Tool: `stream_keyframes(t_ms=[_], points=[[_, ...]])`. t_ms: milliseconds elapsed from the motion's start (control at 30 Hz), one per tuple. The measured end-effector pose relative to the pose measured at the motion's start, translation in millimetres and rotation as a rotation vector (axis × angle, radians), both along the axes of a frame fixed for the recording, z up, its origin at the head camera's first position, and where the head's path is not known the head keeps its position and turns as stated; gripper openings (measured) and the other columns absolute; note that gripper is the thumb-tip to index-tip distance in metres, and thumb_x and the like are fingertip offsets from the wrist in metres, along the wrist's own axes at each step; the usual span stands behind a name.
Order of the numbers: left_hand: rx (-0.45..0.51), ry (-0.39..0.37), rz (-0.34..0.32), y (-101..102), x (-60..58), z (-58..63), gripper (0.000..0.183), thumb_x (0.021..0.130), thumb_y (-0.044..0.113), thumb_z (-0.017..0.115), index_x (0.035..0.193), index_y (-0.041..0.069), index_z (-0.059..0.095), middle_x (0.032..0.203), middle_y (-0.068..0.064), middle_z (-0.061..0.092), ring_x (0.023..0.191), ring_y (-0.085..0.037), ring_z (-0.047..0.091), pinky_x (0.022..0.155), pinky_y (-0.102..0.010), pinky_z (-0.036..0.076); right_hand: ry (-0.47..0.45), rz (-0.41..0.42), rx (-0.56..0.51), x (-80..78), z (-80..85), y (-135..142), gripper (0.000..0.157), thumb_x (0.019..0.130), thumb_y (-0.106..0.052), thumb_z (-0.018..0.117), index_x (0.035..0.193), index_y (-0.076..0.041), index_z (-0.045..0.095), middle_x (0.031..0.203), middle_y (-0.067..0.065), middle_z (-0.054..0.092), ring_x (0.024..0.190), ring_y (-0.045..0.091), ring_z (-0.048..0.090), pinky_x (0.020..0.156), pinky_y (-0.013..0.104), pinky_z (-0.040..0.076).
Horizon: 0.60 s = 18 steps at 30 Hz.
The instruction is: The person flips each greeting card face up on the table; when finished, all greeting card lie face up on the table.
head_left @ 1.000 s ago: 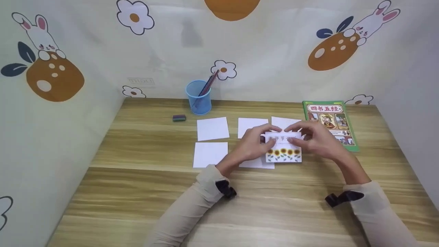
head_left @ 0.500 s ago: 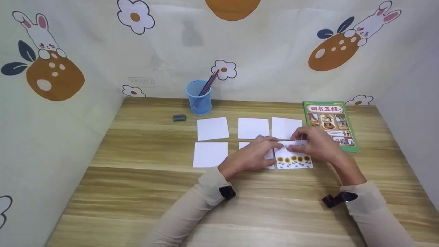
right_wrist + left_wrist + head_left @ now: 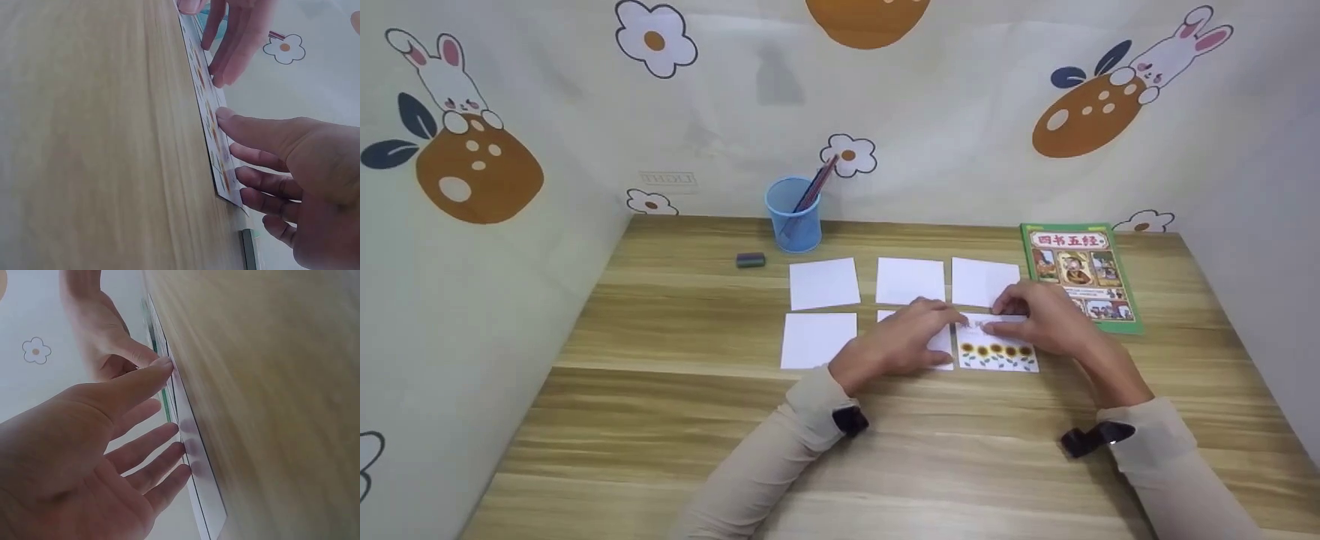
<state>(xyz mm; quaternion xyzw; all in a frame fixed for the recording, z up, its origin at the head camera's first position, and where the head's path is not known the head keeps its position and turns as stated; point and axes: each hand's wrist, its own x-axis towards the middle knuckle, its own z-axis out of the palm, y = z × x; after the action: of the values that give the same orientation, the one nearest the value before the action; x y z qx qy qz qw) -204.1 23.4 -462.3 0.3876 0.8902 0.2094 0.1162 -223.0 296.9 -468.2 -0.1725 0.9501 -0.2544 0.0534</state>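
A white card with a row of sunflowers and small writing (image 3: 996, 360) lies flat on the wooden table. My right hand (image 3: 1054, 322) touches it, thumb on its upper part and fingertips by its far edge. My left hand (image 3: 904, 337) rests over a blank white card (image 3: 891, 316) just left of it, and one fingertip reaches the sunflower card's upper left corner. In the left wrist view the left hand's fingers (image 3: 160, 464) are spread and fairly straight against the cards. The right wrist view shows the right thumb and fingertips (image 3: 242, 175) along the sunflower card's edge.
Several blank cards lie in two rows: far left (image 3: 823, 283), far middle (image 3: 911, 280), far right (image 3: 982, 279) and near left (image 3: 819, 341). A green-edged book (image 3: 1080, 238) is beyond my right hand. A blue pencil cup (image 3: 796, 225) and an eraser-like dark block (image 3: 750, 260) stand farther back.
Both hands have brought the sunflower card down and to the right, onto the table beside the near middle blank card. Its far-row neighbours are now less covered. During the last half second little has moved.
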Motion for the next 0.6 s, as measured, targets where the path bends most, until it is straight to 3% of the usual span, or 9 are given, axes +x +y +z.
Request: stream_keyframes(t_ms=[200,300,467,600], points=[[-0.007,0.052,-0.002,-11.5,3.2,3.9,0.055,0.105,0.026,0.073,0.156,0.012,0.056,0.164,-0.011,0.054,0.154,-0.028,0.048,0.131,-0.038,0.038,0.018,0.029,-0.031,2.1,4.5,-10.8,0.023,0.094,-0.029,0.086,0.108,-0.013,0.077,0.098,0.003,0.074,0.090,0.018,0.066,0.083,0.037,0.056],[-0.010,0.061,0.031,-27.1,3.5,6.8,0.056,0.105,0.028,0.074,0.156,0.013,0.057,0.162,-0.009,0.057,0.153,-0.026,0.049,0.131,-0.039,0.038,0.011,0.067,-0.079,3.5,5.5,-27.8,0.023,0.096,-0.029,0.084,0.111,-0.012,0.076,0.102,0.004,0.073,0.094,0.020,0.067,0.087,0.041,0.059],[-0.008,0.029,0.093,-58.1,0.2,6.9,0.061,0.100,0.032,0.080,0.154,0.014,0.060,0.159,-0.007,0.059,0.153,-0.025,0.049,0.131,-0.039,0.038,0.022,0.159,-0.033,6.7,3.1,-63.4,0.048,0.091,-0.045,0.087,0.123,-0.012,0.074,0.118,0.005,0.073,0.112,0.026,0.066,0.103,0.051,0.054],[0.000,-0.044,0.105,-72.2,-2.8,4.6,0.067,0.096,0.036,0.085,0.154,0.014,0.060,0.161,-0.008,0.058,0.154,-0.027,0.048,0.131,-0.042,0.039,0.033,0.183,0.070,9.3,5.2,-85.1,0.070,0.081,-0.059,0.091,0.128,-0.011,0.072,0.123,0.006,0.069,0.116,0.027,0.060,0.104,0.052,0.047]])
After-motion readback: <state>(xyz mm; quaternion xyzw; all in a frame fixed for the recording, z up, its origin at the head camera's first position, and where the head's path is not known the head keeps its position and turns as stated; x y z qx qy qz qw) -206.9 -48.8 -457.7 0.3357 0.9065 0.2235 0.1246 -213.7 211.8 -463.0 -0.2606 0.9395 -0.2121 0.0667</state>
